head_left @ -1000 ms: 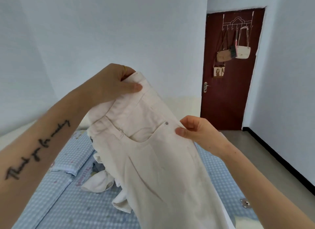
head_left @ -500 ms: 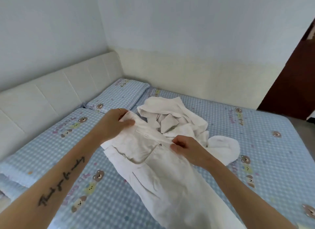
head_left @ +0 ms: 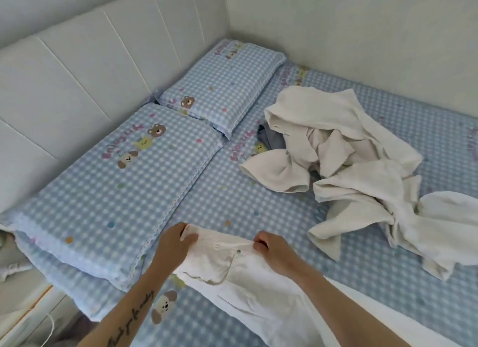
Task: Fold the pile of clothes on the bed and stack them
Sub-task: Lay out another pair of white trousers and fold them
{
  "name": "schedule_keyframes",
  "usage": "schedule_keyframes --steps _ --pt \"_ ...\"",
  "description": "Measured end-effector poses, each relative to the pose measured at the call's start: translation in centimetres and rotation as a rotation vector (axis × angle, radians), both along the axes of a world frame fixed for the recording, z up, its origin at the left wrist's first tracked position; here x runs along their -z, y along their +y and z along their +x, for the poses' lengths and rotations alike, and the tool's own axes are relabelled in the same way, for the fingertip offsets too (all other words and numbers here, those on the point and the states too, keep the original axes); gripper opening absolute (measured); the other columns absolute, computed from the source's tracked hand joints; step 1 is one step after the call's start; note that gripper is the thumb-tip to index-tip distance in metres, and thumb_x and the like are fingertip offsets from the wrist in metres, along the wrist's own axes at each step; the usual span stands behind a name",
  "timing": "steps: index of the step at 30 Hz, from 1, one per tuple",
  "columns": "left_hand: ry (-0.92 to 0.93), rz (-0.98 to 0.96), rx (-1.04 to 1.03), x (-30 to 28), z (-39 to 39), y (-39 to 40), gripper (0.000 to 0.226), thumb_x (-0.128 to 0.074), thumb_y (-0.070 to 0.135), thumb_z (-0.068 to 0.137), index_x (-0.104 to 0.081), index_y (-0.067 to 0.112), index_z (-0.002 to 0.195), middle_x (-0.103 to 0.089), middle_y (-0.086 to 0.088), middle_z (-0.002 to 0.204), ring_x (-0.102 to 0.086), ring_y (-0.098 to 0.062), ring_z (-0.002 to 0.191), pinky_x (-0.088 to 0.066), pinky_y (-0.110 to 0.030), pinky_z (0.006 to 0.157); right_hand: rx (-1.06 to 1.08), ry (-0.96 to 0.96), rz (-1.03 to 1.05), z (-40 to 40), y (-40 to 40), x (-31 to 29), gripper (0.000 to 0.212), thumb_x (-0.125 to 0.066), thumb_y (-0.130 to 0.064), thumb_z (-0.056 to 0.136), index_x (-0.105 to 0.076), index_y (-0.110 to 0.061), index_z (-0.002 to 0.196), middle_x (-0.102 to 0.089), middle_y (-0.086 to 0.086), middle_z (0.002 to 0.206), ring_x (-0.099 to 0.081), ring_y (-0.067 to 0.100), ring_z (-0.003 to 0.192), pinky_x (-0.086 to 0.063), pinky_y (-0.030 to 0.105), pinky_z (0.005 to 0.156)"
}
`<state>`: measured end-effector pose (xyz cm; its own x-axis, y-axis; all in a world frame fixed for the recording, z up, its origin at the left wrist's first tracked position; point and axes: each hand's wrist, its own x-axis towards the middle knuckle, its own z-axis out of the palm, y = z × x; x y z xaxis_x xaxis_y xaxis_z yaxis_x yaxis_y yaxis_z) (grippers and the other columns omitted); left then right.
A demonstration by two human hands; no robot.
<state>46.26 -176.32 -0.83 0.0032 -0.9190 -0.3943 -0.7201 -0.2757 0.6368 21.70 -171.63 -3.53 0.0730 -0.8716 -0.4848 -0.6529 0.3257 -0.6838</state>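
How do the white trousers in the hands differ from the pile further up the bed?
The white trousers lie stretched out, waistband held taut between left hand and right hand; the pile is crumpled and untouched. The trousers are one garment; the pile holds several, one grey. Both rest on the checked bed.

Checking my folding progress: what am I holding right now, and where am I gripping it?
White trousers, pinched at the waistband by both the left hand and right hand.

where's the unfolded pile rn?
In the head view the pile of clothes lies on the bed's right side near the wall, right of the two pillows and beyond the white trousers both hands hold.
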Motion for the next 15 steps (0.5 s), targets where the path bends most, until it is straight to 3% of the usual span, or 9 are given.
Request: schedule_keyframes --steps 5,8,12,15 --pt "-0.024 0.046 -0.048 9.7 1.8 -5.4 0.016 -0.057 0.013 0.090 -0.052 0.014 0.075 -0.053 -0.002 0.069 -0.048 -0.018 0.060 -0.032 -0.022 0.051 -0.004 0.118 0.025 2.8 -5.9 9.6 0.019 -0.040 -0.020 0.099 -0.056 -0.018 0.090 -0.064 0.002 0.089 -0.057 0.020 0.080 -0.042 0.033 0.071" --pt "-0.044 0.022 -0.029 16.0 1.5 -8.7 0.023 -0.057 0.015 0.090 -0.046 0.012 0.071 -0.048 -0.001 0.064 -0.047 -0.018 0.059 -0.030 -0.025 0.050 0.006 0.226 0.038 3.1 -8.7 15.3 0.021 -0.037 -0.021 0.100 -0.057 -0.016 0.098 -0.065 0.003 0.099 -0.058 0.021 0.090 -0.038 0.031 0.070" --pt "-0.120 0.097 0.001 23.2 0.2 -11.1 0.005 -0.054 0.020 0.093 -0.053 0.016 0.090 -0.063 -0.009 0.092 -0.058 -0.030 0.089 -0.040 -0.034 0.070 0.081 0.267 0.077 3.0 -10.1 20.6 0.020 -0.039 -0.024 0.100 -0.057 -0.016 0.101 -0.064 0.003 0.103 -0.058 0.021 0.095 -0.043 0.032 0.079" --pt "-0.283 0.159 -0.005 25.8 -0.6 -11.8 0.028 -0.053 0.019 0.093 -0.055 0.004 0.117 -0.060 -0.022 0.119 -0.054 -0.040 0.111 -0.041 -0.043 0.092 0.129 0.286 0.041 2.3 -7.8 22.1 0.020 -0.042 -0.034 0.098 -0.053 -0.020 0.106 -0.058 -0.001 0.108 -0.055 0.019 0.101 -0.040 0.032 0.087"
